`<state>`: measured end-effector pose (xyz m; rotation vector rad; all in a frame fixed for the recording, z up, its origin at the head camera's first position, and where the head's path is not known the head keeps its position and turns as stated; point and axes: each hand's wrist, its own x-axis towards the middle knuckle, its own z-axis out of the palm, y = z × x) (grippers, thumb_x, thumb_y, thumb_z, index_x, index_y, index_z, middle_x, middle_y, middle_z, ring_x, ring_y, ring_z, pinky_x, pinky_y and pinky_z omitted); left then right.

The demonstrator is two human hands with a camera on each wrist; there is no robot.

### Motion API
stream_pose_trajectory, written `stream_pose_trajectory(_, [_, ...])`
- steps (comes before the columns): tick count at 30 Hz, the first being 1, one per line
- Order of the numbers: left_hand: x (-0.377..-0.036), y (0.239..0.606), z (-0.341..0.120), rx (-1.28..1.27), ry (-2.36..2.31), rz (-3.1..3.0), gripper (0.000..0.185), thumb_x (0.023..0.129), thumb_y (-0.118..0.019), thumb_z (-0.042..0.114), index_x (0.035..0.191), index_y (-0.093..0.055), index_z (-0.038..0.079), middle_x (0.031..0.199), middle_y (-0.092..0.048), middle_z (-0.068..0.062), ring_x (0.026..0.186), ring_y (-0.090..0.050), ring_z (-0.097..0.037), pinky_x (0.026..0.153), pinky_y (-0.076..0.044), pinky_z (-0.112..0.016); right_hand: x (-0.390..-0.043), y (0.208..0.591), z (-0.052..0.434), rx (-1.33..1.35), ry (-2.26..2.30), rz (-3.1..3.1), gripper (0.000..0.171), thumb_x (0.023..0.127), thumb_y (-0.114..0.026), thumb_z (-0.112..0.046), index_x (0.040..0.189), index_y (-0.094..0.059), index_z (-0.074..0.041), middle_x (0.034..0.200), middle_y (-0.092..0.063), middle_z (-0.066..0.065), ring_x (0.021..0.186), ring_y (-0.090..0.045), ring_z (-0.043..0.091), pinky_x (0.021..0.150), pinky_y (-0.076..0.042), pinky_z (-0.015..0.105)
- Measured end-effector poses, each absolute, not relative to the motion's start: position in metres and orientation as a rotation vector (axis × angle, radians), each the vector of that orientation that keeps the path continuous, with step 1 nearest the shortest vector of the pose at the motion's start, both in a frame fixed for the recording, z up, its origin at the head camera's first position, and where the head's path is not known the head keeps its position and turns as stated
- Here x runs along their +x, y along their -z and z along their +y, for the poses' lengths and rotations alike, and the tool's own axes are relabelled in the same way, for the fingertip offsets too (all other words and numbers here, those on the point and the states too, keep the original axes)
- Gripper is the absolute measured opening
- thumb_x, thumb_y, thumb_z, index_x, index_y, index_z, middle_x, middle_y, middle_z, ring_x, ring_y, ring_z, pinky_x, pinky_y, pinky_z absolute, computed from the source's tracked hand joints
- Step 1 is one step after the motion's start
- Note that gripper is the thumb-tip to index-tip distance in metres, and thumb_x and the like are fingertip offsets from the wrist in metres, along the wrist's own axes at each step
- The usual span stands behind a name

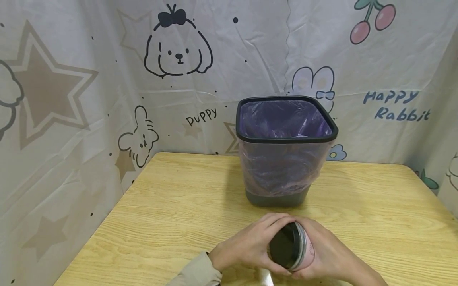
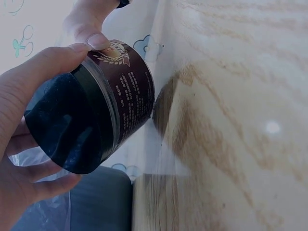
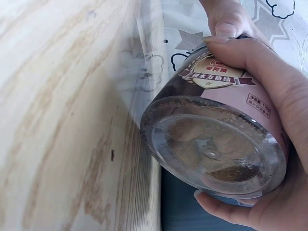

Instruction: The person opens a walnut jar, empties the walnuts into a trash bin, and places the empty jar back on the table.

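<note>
A clear plastic jar (image 3: 211,139) with a black lid (image 1: 285,246) and a pink and dark brown label (image 2: 127,82) is held tilted just above the table, its lid end toward the left. My left hand (image 1: 252,246) grips the lid, thumb on one side and fingers on the other. Around the jar's body curls my right hand (image 1: 325,250), seen close up in the right wrist view. Through the clear base, brownish shapes show faintly inside; what they are I cannot tell.
Behind the hands stands a grey trash bin (image 1: 277,200) with a dark rim, lined with a translucent purple bag (image 1: 282,167). The wood-grain table (image 1: 171,206) runs back to a printed cloth (image 1: 222,47) hanging behind and at both sides.
</note>
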<state>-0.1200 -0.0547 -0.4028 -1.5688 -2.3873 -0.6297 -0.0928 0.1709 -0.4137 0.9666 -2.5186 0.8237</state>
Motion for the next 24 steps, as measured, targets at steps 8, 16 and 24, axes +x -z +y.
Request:
stream_pose_trajectory(8, [-0.1208,0.4012,-0.0546,-1.653,0.638,-2.305,0.102,0.071,-0.082,0.048,0.15,-0.029,0.012,0.149,-0.032,-0.005,0.137,-0.031,-0.013,0.111,-0.026,-0.021,-0.0924,0.4125,0.1725,0.947,-0.867,-2.564,0.104,0.045,-0.091,-0.057,0.132,-0.05,-0.018,0.119,-0.054,-0.016,0.098,-0.056,0.005,0.076,-0.053,0.03])
stream_pose_trajectory(16, [-0.1238,0.4012,-0.0533,-1.736,0.674,-2.191,0.089,0.071,-0.084,0.041,0.144,-0.039,0.015,0.149,-0.032,-0.007,0.139,-0.028,-0.015,0.113,-0.024,-0.023,-0.0918,0.4115,0.172,0.929,-0.901,-2.596,0.101,0.047,-0.09,-0.059,0.13,-0.049,-0.02,0.115,-0.054,-0.017,0.092,-0.055,0.003,0.072,-0.052,0.027])
stream_pose_trajectory(24, [-0.1221,0.4031,-0.054,-1.674,0.685,-2.241,0.094,0.072,-0.082,0.045,0.148,-0.034,0.016,0.149,-0.031,-0.006,0.136,-0.032,-0.014,0.111,-0.027,-0.022,-0.0912,0.4115,0.172,0.914,-0.915,-2.609,0.103,0.047,-0.091,-0.057,0.133,-0.048,-0.02,0.12,-0.053,-0.017,0.096,-0.055,0.004,0.075,-0.053,0.029])
